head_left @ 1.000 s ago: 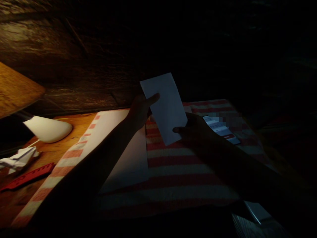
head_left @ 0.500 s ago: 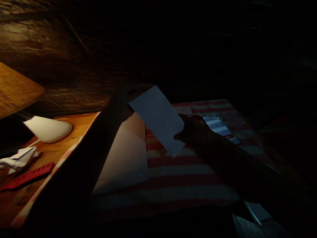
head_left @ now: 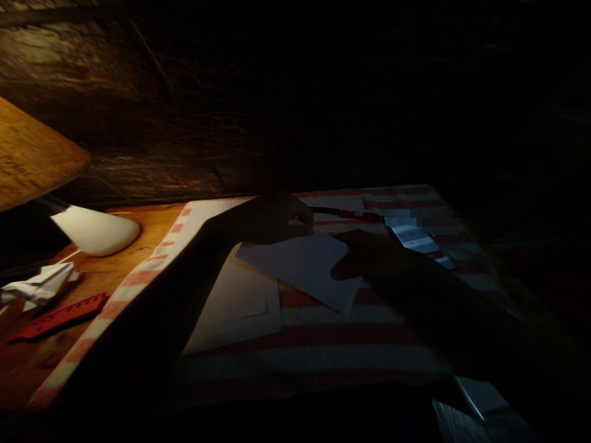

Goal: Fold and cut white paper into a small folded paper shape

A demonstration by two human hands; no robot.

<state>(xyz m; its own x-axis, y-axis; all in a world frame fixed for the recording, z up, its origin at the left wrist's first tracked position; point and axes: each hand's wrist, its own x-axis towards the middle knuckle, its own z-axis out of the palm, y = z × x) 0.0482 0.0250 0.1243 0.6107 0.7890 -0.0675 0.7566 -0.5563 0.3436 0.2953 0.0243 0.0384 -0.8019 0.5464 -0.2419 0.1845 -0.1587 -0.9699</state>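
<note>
Both of my hands are on a small white sheet of paper [head_left: 300, 264], tilted low over the striped cloth. My left hand [head_left: 272, 218] is closed at its far edge with the fingers curled, partly in shadow. On the right edge, my right hand [head_left: 364, 255] pinches the sheet between thumb and fingers. Larger pale sheets [head_left: 240, 295] lie on the cloth under and left of it. Behind my hands rests a slim tool with a red and black handle [head_left: 360, 215]; its kind is too dark to tell.
A red-and-white striped cloth [head_left: 332, 335] covers the table. To the right lies a phone [head_left: 427, 246] with a lit screen. At the left stand a lamp [head_left: 96, 231], crumpled white paper [head_left: 41, 286] and a red notched strip [head_left: 60, 317]. A dark wall [head_left: 152, 141] rises behind.
The small sheet has come down toward the cloth and lies flatter. My left hand has moved right along its far edge; my right hand has kept its pinch and dropped slightly.
</note>
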